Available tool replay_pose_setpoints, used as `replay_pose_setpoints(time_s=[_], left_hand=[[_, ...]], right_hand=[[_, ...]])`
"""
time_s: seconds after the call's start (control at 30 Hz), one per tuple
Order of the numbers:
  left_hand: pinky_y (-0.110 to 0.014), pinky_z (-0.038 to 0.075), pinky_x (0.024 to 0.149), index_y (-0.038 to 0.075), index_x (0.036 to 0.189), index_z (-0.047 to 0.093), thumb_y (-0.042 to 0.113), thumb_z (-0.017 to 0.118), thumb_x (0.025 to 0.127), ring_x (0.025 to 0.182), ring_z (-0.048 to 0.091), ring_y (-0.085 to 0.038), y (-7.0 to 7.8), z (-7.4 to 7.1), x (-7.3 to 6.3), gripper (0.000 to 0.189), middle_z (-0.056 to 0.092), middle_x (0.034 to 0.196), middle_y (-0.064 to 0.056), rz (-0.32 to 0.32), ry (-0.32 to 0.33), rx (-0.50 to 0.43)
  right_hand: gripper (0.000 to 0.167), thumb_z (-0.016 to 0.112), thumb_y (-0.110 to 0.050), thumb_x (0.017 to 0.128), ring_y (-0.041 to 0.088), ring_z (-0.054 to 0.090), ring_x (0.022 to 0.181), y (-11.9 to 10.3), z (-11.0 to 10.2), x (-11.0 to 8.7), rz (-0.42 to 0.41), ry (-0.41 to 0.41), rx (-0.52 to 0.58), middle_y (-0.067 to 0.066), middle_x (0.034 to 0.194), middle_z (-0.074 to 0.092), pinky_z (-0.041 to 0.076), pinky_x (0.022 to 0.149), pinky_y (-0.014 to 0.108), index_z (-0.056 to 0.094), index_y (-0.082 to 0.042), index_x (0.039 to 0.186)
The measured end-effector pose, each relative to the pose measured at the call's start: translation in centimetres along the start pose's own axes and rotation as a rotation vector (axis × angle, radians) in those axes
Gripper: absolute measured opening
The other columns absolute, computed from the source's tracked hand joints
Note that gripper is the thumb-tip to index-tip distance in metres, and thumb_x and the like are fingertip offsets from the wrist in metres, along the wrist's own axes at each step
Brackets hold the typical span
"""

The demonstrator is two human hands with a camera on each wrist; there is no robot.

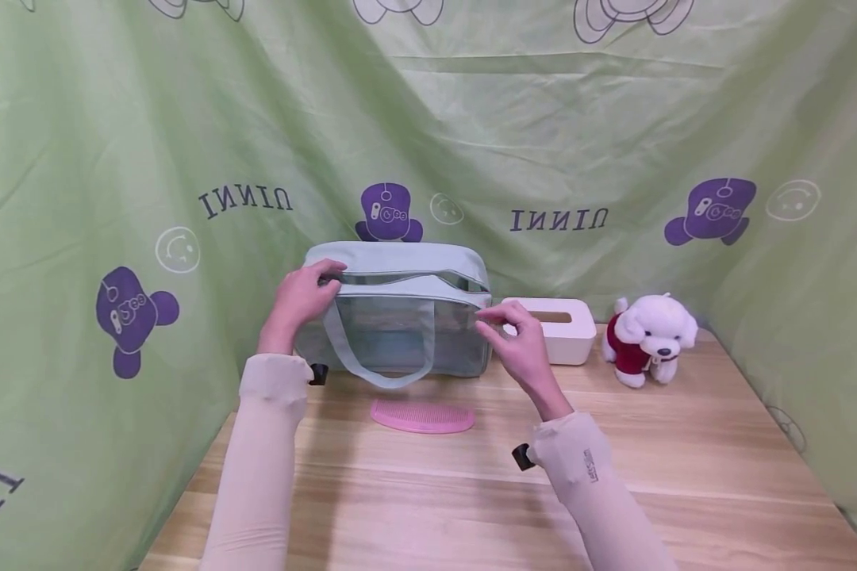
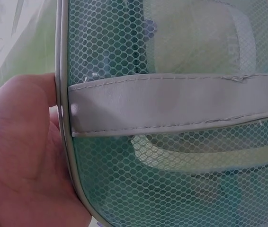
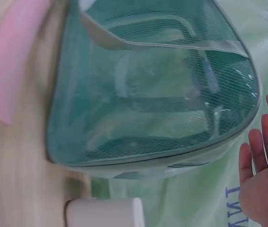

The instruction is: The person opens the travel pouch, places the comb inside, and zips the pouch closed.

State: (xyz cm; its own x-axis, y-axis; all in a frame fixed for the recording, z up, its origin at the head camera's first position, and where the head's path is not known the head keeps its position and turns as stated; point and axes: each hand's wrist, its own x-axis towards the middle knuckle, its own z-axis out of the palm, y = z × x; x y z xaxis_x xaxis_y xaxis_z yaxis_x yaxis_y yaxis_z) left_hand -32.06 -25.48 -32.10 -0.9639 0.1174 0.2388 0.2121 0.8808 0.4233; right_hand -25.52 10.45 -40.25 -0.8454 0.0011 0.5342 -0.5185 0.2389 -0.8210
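A pale blue-green mesh bag [image 1: 386,333] stands upright at the back of the table, its top zip opening [image 1: 393,279] partly parted. One handle strap hangs down its front. My left hand [image 1: 303,300] grips the bag's upper left edge, with the thumb at the front and the fingers over the top. In the left wrist view, the hand [image 2: 25,151] lies against the piped rim. Beside the upper right corner is my right hand [image 1: 517,341], thumb and fingers spread, holding nothing. The right wrist view shows its fingers [image 3: 262,146] a little apart from the bag [image 3: 153,94].
A pink comb [image 1: 423,416] lies flat before the bag. Right of the bag stands a white tissue box [image 1: 571,333] with a slotted top, and farther right a white plush dog [image 1: 650,337] in red. Green printed cloth [image 1: 428,119] hangs behind the wooden table [image 1: 428,500].
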Motion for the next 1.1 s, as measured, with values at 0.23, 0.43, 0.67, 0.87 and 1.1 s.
replay_pose_setpoints(time_s=[0.23, 0.43, 0.67, 0.87, 1.1], left_hand=[[-0.064, 0.032, 0.117, 0.019, 0.154, 0.050, 0.028, 0.052, 0.097, 0.148, 0.038, -0.046, -0.3, -0.4, 0.0, 0.058, 0.042, 0.164, -0.010, -0.009, -0.069, -0.039], [-0.064, 0.024, 0.122, 0.021, 0.157, 0.044, 0.033, 0.059, 0.096, 0.153, 0.031, -0.044, -0.5, -0.5, 0.1, 0.064, 0.035, 0.168, -0.007, -0.024, -0.054, -0.082], [-0.056, 0.042, 0.106, 0.009, 0.126, 0.058, 0.030, 0.069, 0.094, 0.121, 0.055, -0.037, -0.2, 0.3, 0.6, 0.040, 0.053, 0.135, -0.014, -0.046, 0.113, -0.121], [-0.053, 0.045, 0.104, 0.007, 0.116, 0.069, 0.028, 0.061, 0.097, 0.116, 0.062, -0.037, 0.0, 0.4, 0.8, 0.030, 0.070, 0.123, -0.016, -0.048, 0.090, -0.030], [-0.054, 0.044, 0.107, 0.008, 0.119, 0.074, 0.026, 0.058, 0.095, 0.123, 0.060, -0.040, 0.1, 0.2, 0.6, 0.034, 0.067, 0.130, -0.016, -0.039, 0.037, -0.008]], right_hand=[[0.015, 0.081, -0.007, 0.089, 0.012, 0.063, 0.084, 2.7, 0.6, -2.5, 0.058, -0.170, -0.027, 0.013, 0.094, 0.072, 0.053, 0.079, 0.024, 0.078, -0.002, 0.102], [0.022, 0.080, -0.008, 0.089, 0.020, 0.069, 0.093, 4.4, 1.8, -3.7, 0.152, -0.348, -0.082, 0.015, 0.106, 0.073, 0.058, 0.088, 0.037, 0.076, 0.001, 0.109], [0.030, 0.077, -0.009, 0.092, 0.030, 0.068, 0.106, 5.7, 2.9, -4.8, 0.291, -0.468, -0.122, 0.020, 0.116, 0.072, 0.056, 0.096, 0.045, 0.072, 0.003, 0.119], [0.029, 0.075, -0.008, 0.092, 0.033, 0.067, 0.109, 6.0, 3.1, -5.4, 0.324, -0.512, -0.145, 0.022, 0.119, 0.072, 0.055, 0.098, 0.049, 0.072, 0.003, 0.119], [0.030, 0.077, -0.006, 0.091, 0.034, 0.068, 0.106, 6.6, 3.1, -5.8, 0.302, -0.552, -0.176, 0.023, 0.116, 0.072, 0.057, 0.095, 0.047, 0.071, 0.006, 0.118]])
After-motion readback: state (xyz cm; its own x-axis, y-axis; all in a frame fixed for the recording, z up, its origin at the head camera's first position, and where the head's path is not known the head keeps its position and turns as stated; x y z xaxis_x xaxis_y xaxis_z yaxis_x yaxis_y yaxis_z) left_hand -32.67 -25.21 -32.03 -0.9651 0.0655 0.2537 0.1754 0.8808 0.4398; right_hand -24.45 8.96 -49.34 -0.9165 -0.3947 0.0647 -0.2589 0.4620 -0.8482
